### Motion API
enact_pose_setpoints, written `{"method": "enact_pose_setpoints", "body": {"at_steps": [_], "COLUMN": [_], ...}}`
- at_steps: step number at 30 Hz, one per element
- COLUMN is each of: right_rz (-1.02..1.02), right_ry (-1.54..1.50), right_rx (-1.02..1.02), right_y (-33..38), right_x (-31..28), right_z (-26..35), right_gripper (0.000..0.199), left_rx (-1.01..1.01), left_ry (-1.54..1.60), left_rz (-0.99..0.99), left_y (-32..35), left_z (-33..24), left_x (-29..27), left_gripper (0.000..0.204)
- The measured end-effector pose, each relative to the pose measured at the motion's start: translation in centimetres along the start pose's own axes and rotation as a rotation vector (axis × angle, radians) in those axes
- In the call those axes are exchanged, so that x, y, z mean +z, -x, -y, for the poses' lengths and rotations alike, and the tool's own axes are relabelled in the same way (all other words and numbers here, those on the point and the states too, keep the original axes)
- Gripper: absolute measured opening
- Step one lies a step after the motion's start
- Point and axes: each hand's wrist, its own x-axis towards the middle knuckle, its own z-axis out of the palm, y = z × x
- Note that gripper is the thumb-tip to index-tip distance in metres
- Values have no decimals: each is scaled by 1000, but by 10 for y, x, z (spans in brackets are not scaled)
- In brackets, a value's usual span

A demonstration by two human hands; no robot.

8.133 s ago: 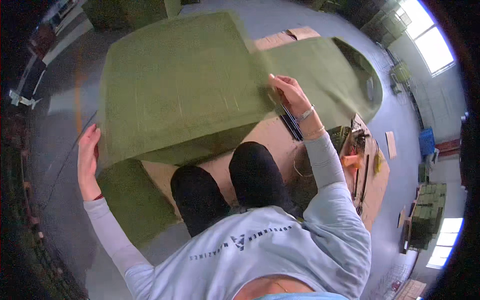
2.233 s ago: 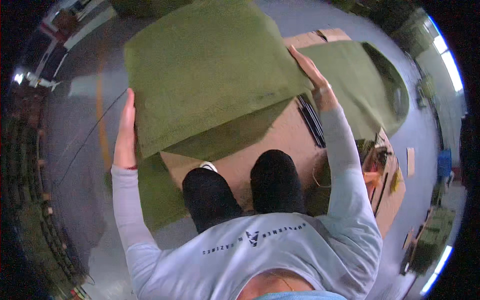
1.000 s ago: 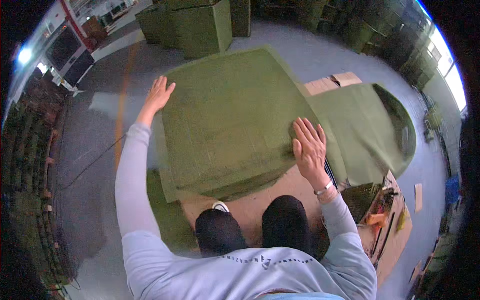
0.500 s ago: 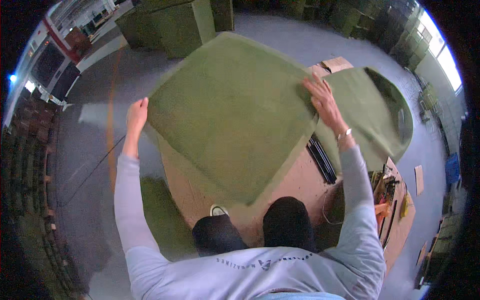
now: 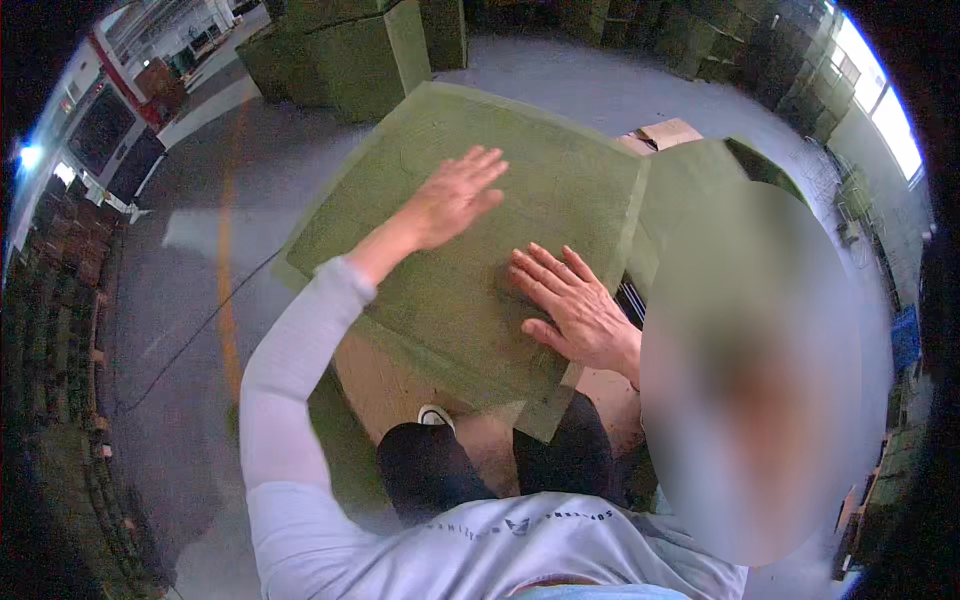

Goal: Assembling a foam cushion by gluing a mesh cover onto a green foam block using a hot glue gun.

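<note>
Square olive-green fabric panel lying flat on a brown cardboard sheet on the grey floor, left hand open, fingers spread over its middle, right hand open, palm pressed near its front edge, stacked green blocks beyond.

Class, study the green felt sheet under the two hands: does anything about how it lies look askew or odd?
The green felt sheet lies turned at an angle to the brown board beneath, one corner hanging past the board's near edge by the knees. Both hands, left hand and right hand, lie flat on it, fingers spread. No tear or spill shows.
</note>
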Motion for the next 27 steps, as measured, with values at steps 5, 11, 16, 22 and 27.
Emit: {"method": "enact_pose_setpoints", "body": {"at_steps": [5,11,16,22,27], "right_rz": [-23,-174,-638,-655,-537], "right_ry": [-4,-80,-280,-453,-461], "right_rx": [4,121,414,284,371], "right_y": [-1,5,11,7,29], "right_x": [6,13,54,47,24], "right_z": [-6,-11,-14,-79,-90], "right_gripper": [55,53,58,63,67], "left_rx": [-334,-840,-1163,-1022,-1156], "left_ry": [-197,-479,448,697,174], "left_rz": [226,-190,-24,18,15], "left_y": [-19,118,169,147,159], "left_z": [85,213,144,102,78], "left_x": [13,-72,-72,-65,-57], "left_gripper": [62,68,82,76,68]}}
